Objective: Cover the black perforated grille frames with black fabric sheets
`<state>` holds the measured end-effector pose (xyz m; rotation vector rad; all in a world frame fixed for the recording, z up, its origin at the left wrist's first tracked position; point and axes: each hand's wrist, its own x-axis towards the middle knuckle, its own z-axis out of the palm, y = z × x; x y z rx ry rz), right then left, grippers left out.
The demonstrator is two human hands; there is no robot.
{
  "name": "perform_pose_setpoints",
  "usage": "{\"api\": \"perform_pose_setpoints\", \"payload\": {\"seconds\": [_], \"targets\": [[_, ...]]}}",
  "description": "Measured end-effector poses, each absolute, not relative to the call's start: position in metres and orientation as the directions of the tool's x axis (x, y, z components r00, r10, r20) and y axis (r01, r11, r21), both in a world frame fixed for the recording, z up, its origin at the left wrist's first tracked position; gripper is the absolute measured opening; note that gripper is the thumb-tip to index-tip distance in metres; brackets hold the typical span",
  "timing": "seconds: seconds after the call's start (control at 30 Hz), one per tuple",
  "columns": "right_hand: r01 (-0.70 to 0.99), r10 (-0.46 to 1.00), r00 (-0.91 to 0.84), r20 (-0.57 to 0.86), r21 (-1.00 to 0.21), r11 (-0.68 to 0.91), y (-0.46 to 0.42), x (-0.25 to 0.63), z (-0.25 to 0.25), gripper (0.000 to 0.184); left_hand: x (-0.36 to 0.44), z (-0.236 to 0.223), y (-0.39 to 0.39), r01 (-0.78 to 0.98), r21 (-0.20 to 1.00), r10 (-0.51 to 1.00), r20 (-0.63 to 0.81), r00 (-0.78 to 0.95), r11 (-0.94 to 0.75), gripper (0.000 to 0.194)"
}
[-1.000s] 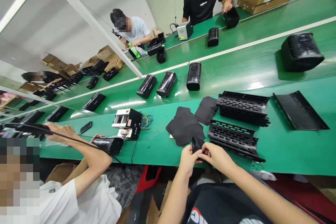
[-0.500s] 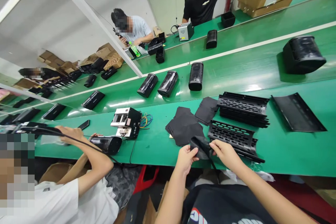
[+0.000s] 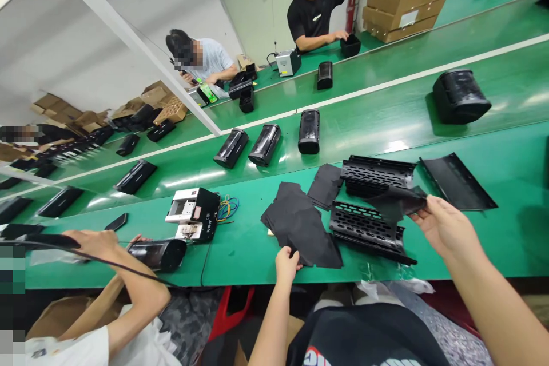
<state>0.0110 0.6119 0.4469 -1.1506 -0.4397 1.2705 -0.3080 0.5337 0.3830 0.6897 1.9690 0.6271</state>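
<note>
- My right hand (image 3: 448, 226): thumb and fingers clamped on one end of a thin black sheet (image 3: 397, 201).
- Held sheet: stretches leftward from my fingertips, in front of the slotted panels in view; can't tell if it touches them.
- My left hand (image 3: 287, 263): fingers curled at near edge of the fanned pile of black sheets (image 3: 295, 217); can't tell if they pinch one.
- Just behind that pile: smaller stack of black sheets (image 3: 325, 183).
- Between my hands, farther in: front slotted curved panels (image 3: 369, 231), rear slotted curved panels (image 3: 377, 170) behind.
- Right of those: a smooth curved black panel (image 3: 458, 182), lying apart on the green tabletop (image 3: 506, 246).
- Left of my pile: white-and-black machine (image 3: 193, 214), blue and yellow wires (image 3: 227, 209) beside it.
- Far left: co-worker's hand (image 3: 94, 246), near a glossy black housing (image 3: 158, 254).
- Green belt (image 3: 360, 117) beyond: more black housings (image 3: 309, 131).
- Opposite side: person in black T-shirt (image 3: 315, 17), one hand at cardboard trays (image 3: 407, 8).
</note>
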Motion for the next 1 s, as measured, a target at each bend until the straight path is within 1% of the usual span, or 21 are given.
{"api": "perform_pose_setpoints", "payload": {"seconds": [0.07,0.1,0.17,0.2,0.23,0.27,0.3,0.33,0.37,0.4,0.43,0.5,0.53,0.57,0.63,0.7,0.77,0.83,0.93,1.0], "targets": [[-0.609,0.898,0.263,-0.354,-0.782,-0.129,0.611,0.014,0.459,0.012,-0.308,0.394,0.535,0.351,0.624,0.712,-0.548,-0.440,0.698,0.022],[-0.639,0.900,0.240,-0.365,-0.757,-0.137,0.610,0.013,0.466,0.013,-0.307,0.402,0.536,0.447,0.587,0.736,-0.490,-0.467,0.675,0.028],[-0.679,0.901,0.197,-0.388,-0.716,-0.160,0.605,0.007,0.480,0.014,-0.302,0.425,0.540,0.635,0.514,0.816,-0.318,-0.483,0.576,0.042],[-0.698,0.898,0.178,-0.403,-0.695,-0.173,0.602,0.001,0.487,0.014,-0.297,0.437,0.543,0.700,0.512,0.865,-0.233,-0.445,0.498,0.047],[-0.717,0.893,0.159,-0.421,-0.671,-0.189,0.599,-0.005,0.495,0.015,-0.290,0.448,0.547,0.724,0.557,0.909,-0.169,-0.380,0.407,0.050],[-0.736,0.885,0.143,-0.442,-0.646,-0.204,0.596,-0.012,0.501,0.015,-0.282,0.459,0.551,0.691,0.654,0.946,-0.136,-0.293,0.308,0.053],[-0.755,0.877,0.128,-0.464,-0.619,-0.218,0.593,-0.020,0.508,0.015,-0.271,0.469,0.555,0.604,0.766,0.973,-0.124,-0.196,0.219,0.056],[-0.773,0.869,0.110,-0.482,-0.592,-0.230,0.591,-0.028,0.514,0.014,-0.259,0.477,0.560,0.466,0.870,0.986,-0.131,-0.100,0.163,0.060],[-0.788,0.863,0.090,-0.497,-0.565,-0.243,0.588,-0.035,0.520,0.013,-0.246,0.483,0.564,0.290,0.945,0.988,-0.152,-0.011,0.149,0.063],[-0.801,0.860,0.069,-0.505,-0.542,-0.254,0.586,-0.042,0.524,0.012,-0.233,0.488,0.567,0.094,0.980,0.982,-0.180,0.058,0.174,0.064],[-0.811,0.860,0.049,-0.508,-0.523,-0.263,0.583,-0.048,0.528,0.011,-0.222,0.493,0.571,-0.097,0.970,0.972,-0.212,0.102,0.222,0.061],[-0.826,0.867,0.028,-0.497,-0.500,-0.260,0.578,-0.055,0.533,0.010,-0.204,0.501,0.575,-0.409,0.860,0.952,-0.282,0.118,0.306,0.046],[-0.832,0.873,0.021,-0.488,-0.493,-0.256,0.576,-0.056,0.535,0.009,-0.199,0.506,0.576,-0.514,0.794,0.942,-0.317,0.106,0.325,0.039],[-0.837,0.879,0.013,-0.477,-0.486,-0.252,0.574,-0.056,0.535,0.009,-0.197,0.511,0.577,-0.582,0.741,0.932,-0.349,0.094,0.336,0.034],[-0.838,0.894,-0.028,-0.447,-0.477,-0.265,0.571,-0.052,0.534,0.013,-0.199,0.525,0.577,-0.622,0.690,0.910,-0.402,0.096,0.370,0.030],[-0.811,0.903,-0.102,-0.418,-0.490,-0.319,0.569,-0.045,0.532,0.030,-0.207,0.538,0.575,-0.587,0.701,0.895,-0.434,0.098,0.405,0.032],[-0.750,0.897,-0.175,-0.406,-0.535,-0.388,0.568,-0.039,0.529,0.044,-0.216,0.550,0.573,-0.528,0.731,0.886,-0.453,0.099,0.432,0.036],[-0.670,0.888,-0.222,-0.403,-0.598,-0.440,0.568,-0.036,0.528,0.047,-0.223,0.560,0.571,-0.473,0.759,0.884,-0.456,0.105,0.447,0.039],[-0.568,0.878,-0.253,-0.407,-0.672,-0.475,0.569,-0.034,0.530,0.049,-0.230,0.571,0.568,-0.389,0.781,0.870,-0.470,0.151,0.489,0.046],[-0.525,0.868,-0.255,-0.426,-0.693,-0.494,0.569,-0.033,0.534,0.043,-0.233,0.576,0.567,-0.347,0.786,0.859,-0.480,0.179,0.511,0.049]]}}
